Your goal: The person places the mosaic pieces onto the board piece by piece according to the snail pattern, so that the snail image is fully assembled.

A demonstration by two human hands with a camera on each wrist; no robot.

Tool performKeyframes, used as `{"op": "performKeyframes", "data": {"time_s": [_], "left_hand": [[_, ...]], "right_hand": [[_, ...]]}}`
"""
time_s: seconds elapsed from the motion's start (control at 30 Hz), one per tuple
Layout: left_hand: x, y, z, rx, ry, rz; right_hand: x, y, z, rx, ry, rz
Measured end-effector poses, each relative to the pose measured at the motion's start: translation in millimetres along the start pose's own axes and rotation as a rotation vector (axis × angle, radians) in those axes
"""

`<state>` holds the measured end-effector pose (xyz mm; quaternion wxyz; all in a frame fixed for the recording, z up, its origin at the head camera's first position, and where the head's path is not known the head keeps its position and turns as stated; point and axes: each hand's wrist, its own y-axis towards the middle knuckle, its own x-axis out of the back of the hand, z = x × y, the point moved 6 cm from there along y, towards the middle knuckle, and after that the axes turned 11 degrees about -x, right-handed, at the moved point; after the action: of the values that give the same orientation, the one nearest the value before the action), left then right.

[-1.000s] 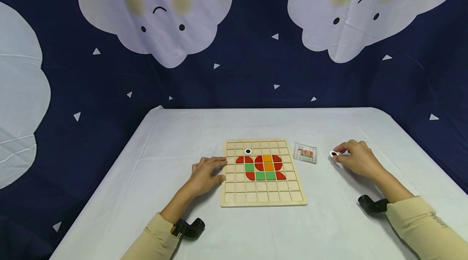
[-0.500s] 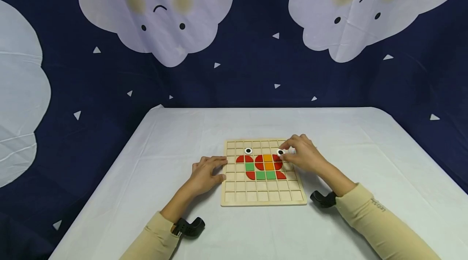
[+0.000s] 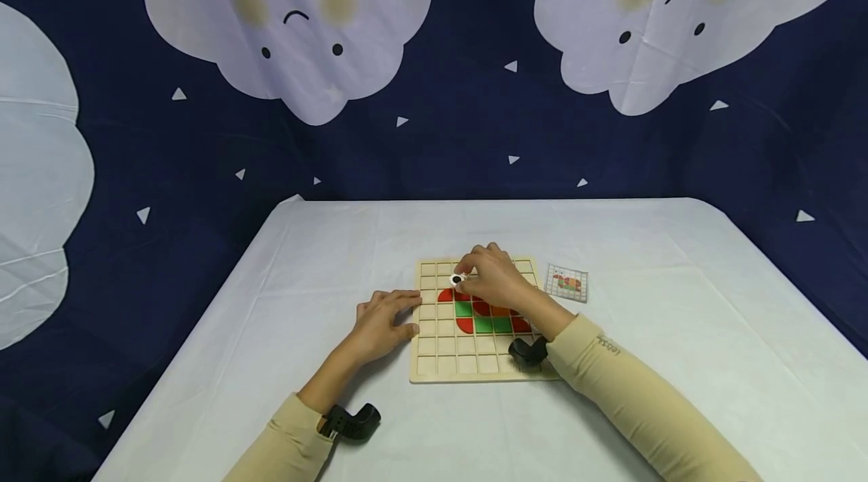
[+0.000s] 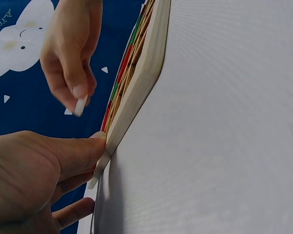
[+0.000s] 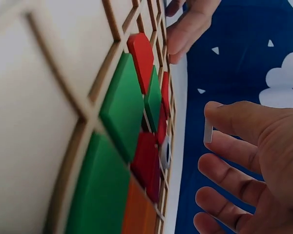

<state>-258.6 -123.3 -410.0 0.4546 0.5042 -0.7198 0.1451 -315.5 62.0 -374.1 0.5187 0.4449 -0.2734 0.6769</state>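
Note:
A wooden grid board (image 3: pixel 437 367) lies on the white table, with red tiles (image 3: pixel 464 326), green tiles (image 3: pixel 483 325) and orange ones set in its squares. Over its upper left part, my right hand (image 3: pixel 500 279) pinches a white eye tile (image 3: pixel 456 280) with a black dot between thumb and index finger. That tile (image 5: pixel 208 131) shows edge-on in the right wrist view, apart from the board. A second eye tile (image 5: pixel 166 152) sits on the board, hidden in the head view. My left hand (image 3: pixel 381 327) rests against the board's left edge, thumb and fingertips touching it.
To the right of the board lies a small printed card (image 3: pixel 566 283) with a grid picture. A dark blue cloth with clouds (image 3: pixel 325 7) hangs behind the table (image 3: pixel 678 376). Each wrist wears a black camera mount (image 3: pixel 353 422).
My right hand, holding the eye tile, has moved left from the table's right side, past the board's right part, to its upper left. The left hand has stayed in place.

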Motion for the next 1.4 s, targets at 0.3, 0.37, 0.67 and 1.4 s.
{"op": "performKeyframes", "data": {"time_s": [0.3, 0.37, 0.67, 1.4], "left_hand": [[-0.1, 0.3, 0.4, -0.003, 0.007, 0.005], [-0.1, 0.3, 0.3, -0.004, 0.008, 0.005], [-0.3, 0.9, 0.2, -0.008, 0.015, 0.006], [-0.4, -0.3, 1.3, -0.008, 0.010, -0.001]], "right_hand": [[-16.7, 22.0, 9.6, -0.029, -0.065, 0.030], [-18.9, 24.8, 9.9, -0.034, -0.075, 0.036], [-24.2, 30.4, 8.4, -0.058, -0.099, 0.058], [-27.1, 33.0, 7.4, -0.051, -0.120, 0.069]]}}
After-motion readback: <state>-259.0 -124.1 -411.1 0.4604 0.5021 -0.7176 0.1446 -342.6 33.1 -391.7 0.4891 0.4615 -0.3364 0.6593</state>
